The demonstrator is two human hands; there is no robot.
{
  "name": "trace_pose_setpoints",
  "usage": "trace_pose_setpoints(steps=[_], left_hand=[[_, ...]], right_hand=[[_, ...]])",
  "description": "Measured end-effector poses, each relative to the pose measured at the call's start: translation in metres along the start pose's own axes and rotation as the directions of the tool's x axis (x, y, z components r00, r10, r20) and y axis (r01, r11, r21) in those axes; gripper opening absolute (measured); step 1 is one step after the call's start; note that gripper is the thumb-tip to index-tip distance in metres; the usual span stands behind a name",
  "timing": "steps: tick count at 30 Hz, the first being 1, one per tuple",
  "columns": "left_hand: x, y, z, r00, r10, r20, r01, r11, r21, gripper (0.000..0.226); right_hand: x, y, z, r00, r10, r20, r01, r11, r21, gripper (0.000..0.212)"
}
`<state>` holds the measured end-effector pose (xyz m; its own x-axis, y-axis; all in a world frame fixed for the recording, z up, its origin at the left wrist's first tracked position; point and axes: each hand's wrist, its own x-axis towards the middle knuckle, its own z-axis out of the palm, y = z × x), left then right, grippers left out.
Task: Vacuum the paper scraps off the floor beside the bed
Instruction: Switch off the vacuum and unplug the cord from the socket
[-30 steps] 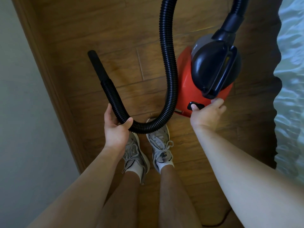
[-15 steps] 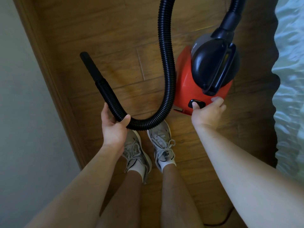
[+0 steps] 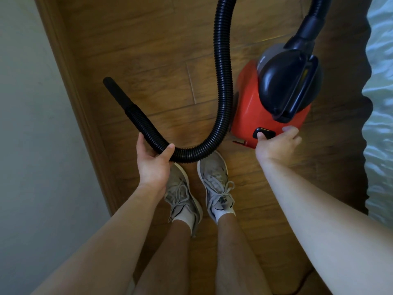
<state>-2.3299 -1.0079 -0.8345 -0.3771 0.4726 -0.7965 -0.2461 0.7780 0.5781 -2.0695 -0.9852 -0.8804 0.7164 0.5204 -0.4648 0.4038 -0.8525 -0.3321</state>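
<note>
Now the left hand (image 3: 153,160) is wrapped around the hose (image 3: 222,86), nozzle (image 3: 116,91) aimed toward ten o'clock; the right hand (image 3: 276,143) thumbs the vacuum (image 3: 246,107) switch (image 3: 263,133). No scraps visible.

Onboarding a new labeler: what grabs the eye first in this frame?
The red vacuum body with its black dome, at right beside the bed, right hand thumb on its black switch. Then the black hose looping down to the left hand, nozzle pointing toward the baseboard.

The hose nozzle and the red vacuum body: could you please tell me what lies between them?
In the head view, bare wood floor and the hose's own upright run.
</note>
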Motion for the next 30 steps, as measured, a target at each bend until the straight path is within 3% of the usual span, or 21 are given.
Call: trace_pose_setpoints(steps=[8, 14, 25, 30], left_hand=[[0.019, -0.002, 0.003, 0.994, -0.036, -0.103, 0.033, 0.999, -0.03, 0.09], [0.033, -0.015, 0.009, 0.98, -0.092, -0.177, 0.082, 0.995, -0.063, 0.077], [0.047, -0.032, 0.014, 0.971, -0.069, -0.23, 0.079, 0.996, 0.033, 0.098], [0.057, -0.036, 0.015, 0.961, -0.133, -0.243, 0.122, 0.991, -0.061, 0.097]], right_hand=[[-0.001, 0.001, 0.003, 1.0, 0.001, -0.007, -0.001, 1.0, 0.015, 0.064], [-0.003, 0.003, 0.002, 1.0, -0.01, 0.0, 0.01, 1.0, 0.025, 0.065], [-0.008, 0.007, 0.008, 0.997, -0.055, -0.051, 0.055, 0.998, 0.01, 0.06], [-0.008, 0.011, 0.012, 0.996, -0.062, -0.06, 0.063, 0.998, 0.011, 0.06]])
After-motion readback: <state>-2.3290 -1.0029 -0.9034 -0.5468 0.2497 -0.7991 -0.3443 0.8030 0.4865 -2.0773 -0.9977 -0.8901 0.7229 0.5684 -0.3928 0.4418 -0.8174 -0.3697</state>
